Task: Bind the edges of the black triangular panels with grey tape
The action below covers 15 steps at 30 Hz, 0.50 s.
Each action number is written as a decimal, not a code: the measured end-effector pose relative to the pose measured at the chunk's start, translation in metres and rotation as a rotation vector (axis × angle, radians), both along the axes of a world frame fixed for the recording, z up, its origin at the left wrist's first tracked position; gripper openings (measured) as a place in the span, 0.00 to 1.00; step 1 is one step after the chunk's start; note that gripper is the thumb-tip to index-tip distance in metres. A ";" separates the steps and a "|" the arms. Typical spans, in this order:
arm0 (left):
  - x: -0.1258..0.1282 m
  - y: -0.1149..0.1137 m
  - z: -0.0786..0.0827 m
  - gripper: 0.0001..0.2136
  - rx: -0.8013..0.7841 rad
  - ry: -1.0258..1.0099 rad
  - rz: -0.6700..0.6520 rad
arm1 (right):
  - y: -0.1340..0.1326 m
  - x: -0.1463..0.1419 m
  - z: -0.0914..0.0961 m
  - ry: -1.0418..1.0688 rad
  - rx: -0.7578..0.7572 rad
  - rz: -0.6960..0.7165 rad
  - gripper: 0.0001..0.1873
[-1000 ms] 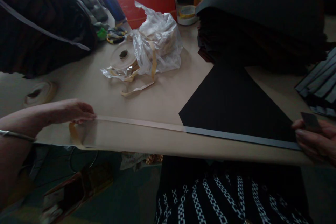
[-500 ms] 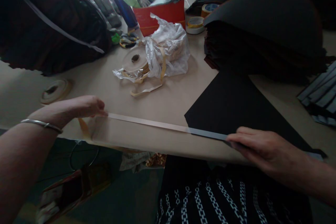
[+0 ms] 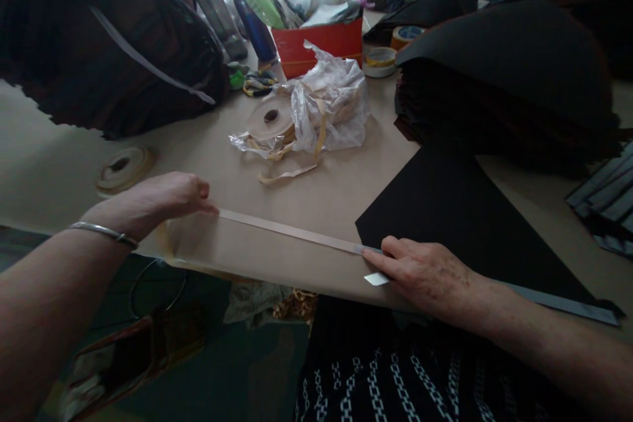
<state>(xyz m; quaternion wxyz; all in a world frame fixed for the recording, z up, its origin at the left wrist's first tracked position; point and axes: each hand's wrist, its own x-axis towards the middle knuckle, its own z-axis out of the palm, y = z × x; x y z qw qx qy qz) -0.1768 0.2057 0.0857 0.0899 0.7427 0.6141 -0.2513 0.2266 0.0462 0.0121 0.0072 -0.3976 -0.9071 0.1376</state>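
Observation:
A narrow pale tape strip (image 3: 291, 229) stretches across the table top near its front edge. My left hand (image 3: 180, 194) pinches its left end between closed fingers. To the right the strip runs onto the edge of a black sheet (image 3: 440, 211) of flat material. My right hand (image 3: 420, 270) presses on the strip at that edge, index finger extended along it. From under this hand sticks a flat, shiny blade-like piece (image 3: 377, 279) with a slanted end; the rest of it is hidden in the palm. Past my right wrist the strip shows along the sheet's near edge.
A tape roll (image 3: 126, 170) lies left of my left hand. Farther back are a plastic bag (image 3: 341, 105) with another tape roll (image 3: 270, 117), scissors (image 3: 260, 82) and a red box (image 3: 319, 46). Dark stacks (image 3: 504, 79) stand right, a dark bundle (image 3: 148, 46) left.
My right hand has slid left along the strip to the black sheet's edge, and more strip shows behind it. My left hand still pinches its end. The camera view has shifted slightly.

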 end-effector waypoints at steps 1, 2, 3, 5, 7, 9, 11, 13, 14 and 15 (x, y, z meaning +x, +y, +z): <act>0.007 -0.002 0.001 0.11 0.032 -0.001 -0.027 | 0.002 0.001 0.003 0.032 -0.060 -0.020 0.23; 0.016 -0.005 0.001 0.11 0.071 -0.009 -0.061 | 0.004 0.003 0.006 0.089 -0.135 -0.048 0.23; 0.027 -0.009 0.000 0.12 0.107 -0.027 -0.105 | 0.007 0.007 0.009 0.163 -0.219 -0.082 0.22; 0.056 -0.022 -0.005 0.12 0.159 -0.093 -0.210 | 0.010 0.014 0.014 0.327 -0.375 -0.177 0.17; 0.091 -0.042 -0.015 0.10 0.155 -0.197 -0.309 | 0.010 0.019 0.018 0.448 -0.474 -0.281 0.11; 0.125 -0.065 -0.025 0.08 0.108 -0.386 -0.401 | 0.008 0.017 0.022 0.507 -0.529 -0.358 0.10; 0.155 -0.086 -0.035 0.04 0.038 -0.519 -0.464 | 0.005 0.012 0.025 0.551 -0.539 -0.421 0.09; 0.176 -0.100 -0.043 0.04 0.020 -0.530 -0.499 | 0.003 0.004 0.026 0.612 -0.493 -0.469 0.08; 0.183 -0.104 -0.045 0.03 0.026 -0.510 -0.503 | 0.002 0.001 0.025 0.646 -0.467 -0.491 0.07; 0.189 -0.106 -0.047 0.03 0.035 -0.487 -0.501 | 0.001 -0.002 0.025 0.672 -0.458 -0.509 0.07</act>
